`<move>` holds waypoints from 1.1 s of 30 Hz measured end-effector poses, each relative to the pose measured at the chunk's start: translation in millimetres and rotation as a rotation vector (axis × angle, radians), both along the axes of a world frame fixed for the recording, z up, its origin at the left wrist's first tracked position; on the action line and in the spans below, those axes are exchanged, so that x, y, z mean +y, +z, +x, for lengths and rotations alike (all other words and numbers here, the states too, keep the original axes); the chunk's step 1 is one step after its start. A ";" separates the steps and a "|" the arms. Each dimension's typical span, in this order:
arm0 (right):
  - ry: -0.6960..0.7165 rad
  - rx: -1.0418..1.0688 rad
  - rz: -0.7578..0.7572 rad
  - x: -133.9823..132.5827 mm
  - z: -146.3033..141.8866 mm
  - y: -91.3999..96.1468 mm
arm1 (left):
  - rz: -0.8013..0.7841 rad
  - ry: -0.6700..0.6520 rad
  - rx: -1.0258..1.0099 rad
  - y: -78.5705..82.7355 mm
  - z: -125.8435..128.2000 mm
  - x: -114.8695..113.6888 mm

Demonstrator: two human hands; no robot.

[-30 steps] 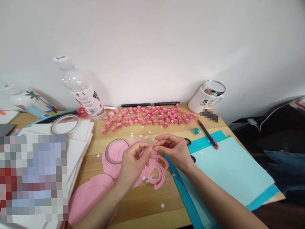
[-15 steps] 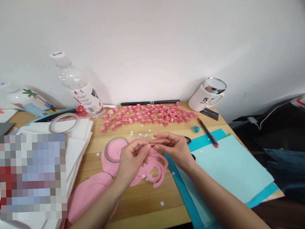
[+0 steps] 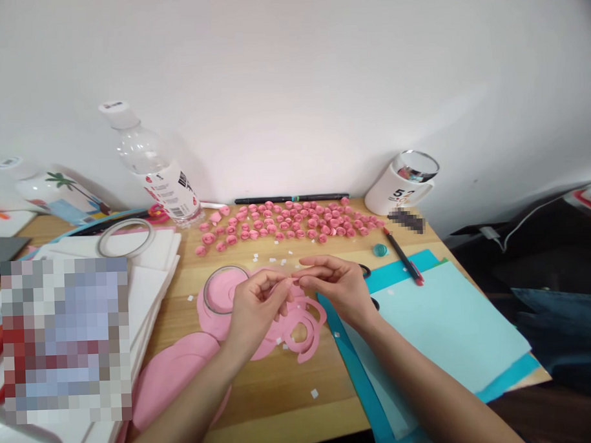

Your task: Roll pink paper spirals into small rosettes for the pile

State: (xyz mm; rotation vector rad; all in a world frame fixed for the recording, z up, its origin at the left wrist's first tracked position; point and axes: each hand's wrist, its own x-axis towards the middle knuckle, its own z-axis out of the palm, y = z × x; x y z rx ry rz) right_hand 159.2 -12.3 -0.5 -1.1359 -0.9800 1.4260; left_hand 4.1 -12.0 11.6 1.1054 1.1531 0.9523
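My left hand (image 3: 257, 310) and my right hand (image 3: 334, 286) meet fingertip to fingertip above the wooden desk (image 3: 263, 403). Both pinch the end of a pink spiral paper strip (image 3: 302, 328) whose loose coils trail down onto the desk below them. Under the hands lie pink paper sheets (image 3: 170, 378) and a clear tape ring (image 3: 223, 290). Several finished pink paper roses (image 3: 286, 225) are spread in rows behind the hands.
A water bottle (image 3: 151, 165) and a white mug (image 3: 403, 182) stand by the wall, with a black pen (image 3: 289, 199) between them. Light blue paper (image 3: 444, 326) and a red pen (image 3: 403, 258) lie right. White sheets (image 3: 147, 278) with another tape ring (image 3: 125, 237) are left. Small white scraps dot the desk.
The hands have stayed in place; the fingers shifted slightly while working the pink strip between them.
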 end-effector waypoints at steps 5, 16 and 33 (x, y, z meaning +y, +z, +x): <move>-0.004 -0.005 0.011 1.0 0.4 -2.4 | 0.016 -0.019 0.022 0.3 -0.2 -0.2; 0.031 -0.089 0.070 1.5 2.9 -3.6 | 0.075 -0.156 0.026 2.0 -0.1 -0.7; 0.160 -0.223 0.178 2.4 10.8 1.2 | 0.135 -0.292 0.083 4.0 -3.5 -2.1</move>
